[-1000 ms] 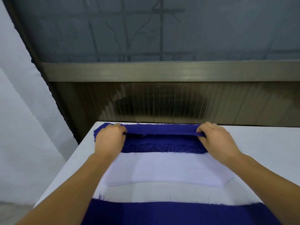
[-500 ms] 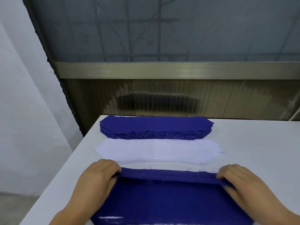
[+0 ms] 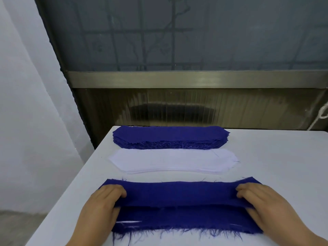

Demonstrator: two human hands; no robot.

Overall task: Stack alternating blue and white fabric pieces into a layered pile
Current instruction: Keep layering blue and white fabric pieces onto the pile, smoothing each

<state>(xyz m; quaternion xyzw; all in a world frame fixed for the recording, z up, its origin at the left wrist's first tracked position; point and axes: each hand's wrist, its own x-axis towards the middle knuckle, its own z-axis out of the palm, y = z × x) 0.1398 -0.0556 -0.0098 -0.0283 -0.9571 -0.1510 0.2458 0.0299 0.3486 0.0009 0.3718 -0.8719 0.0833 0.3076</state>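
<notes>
A stack of blue fabric pieces lies at the far edge of the white table. Just in front of it lies a stack of white fabric pieces. Nearest to me is the layered pile, blue on top with a sliver of white showing at its left. A single blue piece is stretched across that pile. My left hand grips its left end and my right hand grips its right end, fingers curled over the cloth.
The table's left edge drops off to a grey floor beside a white wall. Behind the table stand a ribbed dark panel and a metal-framed window. A white cord hangs at the far right.
Both hands took a blue piece from the far stack, carried it toward me over the white stack, and now hold it on the near pile.
</notes>
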